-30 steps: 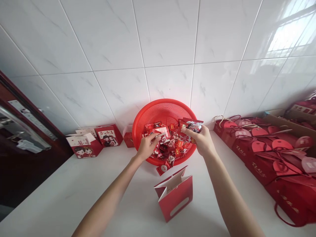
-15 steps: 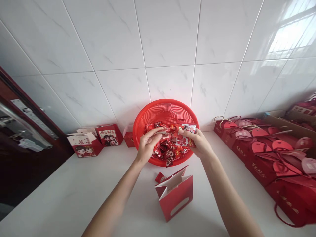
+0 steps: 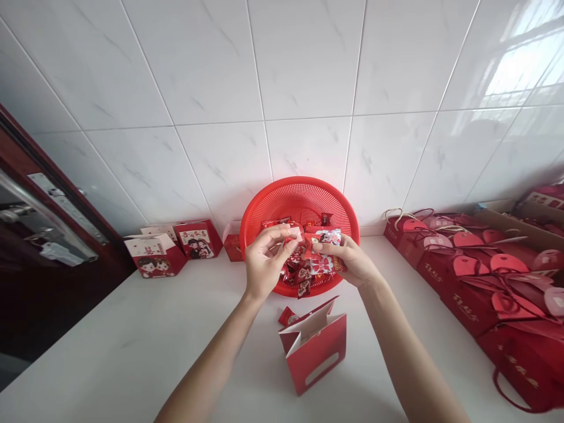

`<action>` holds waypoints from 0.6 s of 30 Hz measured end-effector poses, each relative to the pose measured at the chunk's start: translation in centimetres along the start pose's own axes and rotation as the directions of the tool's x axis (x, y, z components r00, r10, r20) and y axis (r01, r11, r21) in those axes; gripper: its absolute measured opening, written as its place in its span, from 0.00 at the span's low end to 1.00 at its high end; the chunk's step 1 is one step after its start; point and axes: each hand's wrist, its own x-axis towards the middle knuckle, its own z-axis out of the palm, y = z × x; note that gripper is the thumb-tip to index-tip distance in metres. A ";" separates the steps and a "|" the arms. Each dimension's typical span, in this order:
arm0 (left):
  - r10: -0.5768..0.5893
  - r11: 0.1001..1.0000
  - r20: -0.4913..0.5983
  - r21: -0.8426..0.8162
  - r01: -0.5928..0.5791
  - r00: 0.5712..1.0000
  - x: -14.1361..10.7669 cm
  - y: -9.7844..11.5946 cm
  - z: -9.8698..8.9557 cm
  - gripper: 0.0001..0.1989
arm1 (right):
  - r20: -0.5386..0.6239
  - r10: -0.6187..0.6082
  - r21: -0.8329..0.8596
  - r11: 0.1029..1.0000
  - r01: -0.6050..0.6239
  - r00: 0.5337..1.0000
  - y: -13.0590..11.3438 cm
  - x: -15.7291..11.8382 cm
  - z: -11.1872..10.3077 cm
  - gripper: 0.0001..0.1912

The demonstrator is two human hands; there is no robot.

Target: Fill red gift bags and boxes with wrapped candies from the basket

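Above a red plastic basket (image 3: 304, 191) with red-wrapped sweets in it, both hands are close together. My left hand (image 3: 267, 258) pinches a small pale pink and red packet (image 3: 296, 234) between thumb and fingers. In my right hand (image 3: 352, 258) are several red and white printed candy packets (image 3: 326, 251), under the thumb. Nearer to me, an open red paper box (image 3: 315, 346) stands upright on the white table. A single red wrapped sweet (image 3: 288, 316) lies just behind its left corner.
Small red and white boxes (image 3: 154, 257) stand at the back left, near a dark door frame (image 3: 26, 170). Rows of red gift bags (image 3: 458, 288) with cord handles fill the right side, by a cardboard box (image 3: 497, 214). A tiled wall (image 3: 308, 70) rises behind the basket.
My left hand has closed on the small packet and turned slightly, near the packets in my right hand. The view has shifted a little, and the paper box stands as before.
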 end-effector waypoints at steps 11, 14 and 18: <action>-0.134 0.989 0.075 0.072 0.128 0.988 -0.7 0.0 -2.4 0.12 | -0.114 -0.085 0.002 0.996 0.086 0.990 -0.5 -0.3 -0.4 0.20; -0.269 0.923 0.401 0.368 0.115 0.876 -2.9 -1.0 -4.6 0.12 | -0.150 -0.131 -0.019 0.991 0.130 0.980 -1.2 -0.6 -0.7 0.21; -0.373 0.808 0.707 0.566 -0.164 0.600 -6.7 -2.4 -5.8 0.08 | -0.175 -0.162 -0.034 0.987 0.158 0.971 -1.7 -0.8 -0.9 0.21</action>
